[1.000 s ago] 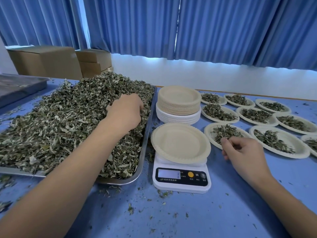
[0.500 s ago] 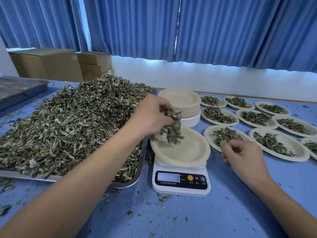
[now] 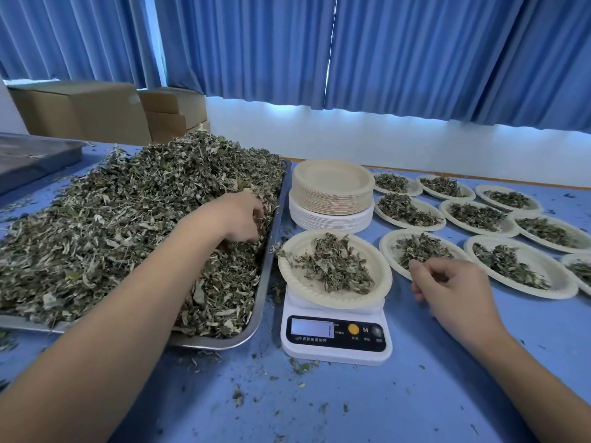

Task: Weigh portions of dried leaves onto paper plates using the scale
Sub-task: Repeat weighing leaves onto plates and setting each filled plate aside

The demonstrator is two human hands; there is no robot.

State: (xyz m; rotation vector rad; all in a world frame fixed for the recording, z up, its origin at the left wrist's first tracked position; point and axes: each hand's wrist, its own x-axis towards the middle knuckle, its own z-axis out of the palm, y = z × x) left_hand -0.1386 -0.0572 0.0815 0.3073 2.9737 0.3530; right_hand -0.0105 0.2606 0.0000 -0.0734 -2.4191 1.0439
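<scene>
Paper plate (image 3: 380, 279) on the scale (image 3: 335, 350), part-filled, sits just beside the tray (image 3: 224, 343) so the left hand (image 3: 240, 215), clutching dried leaves (image 3: 112, 219) there, can top it up; right hand (image 3: 447, 286) rests slack, empty.

One scale (image 3: 335, 342) shows, with one display (image 3: 311, 327) and one yellow button (image 3: 353, 329). Ten plates hold leaves (image 3: 335, 266). One plate (image 3: 379, 276) sits on the scale. The other nine (image 3: 558, 284) lie on the table in three rows of three, the last (image 3: 580, 270) cut off by the frame's edge. There is one stack (image 3: 332, 193) of bare plates in two colours, tan above white. The number in it cannot be told. There are two trays, one (image 3: 224, 342) heaped and one (image 3: 35, 155) at far left. Three boxes can be made out, one large (image 3: 80, 113) and two (image 3: 174, 102) stacked beside it. Two hands show, the left hand (image 3: 240, 215) and the right hand (image 3: 447, 282).
</scene>
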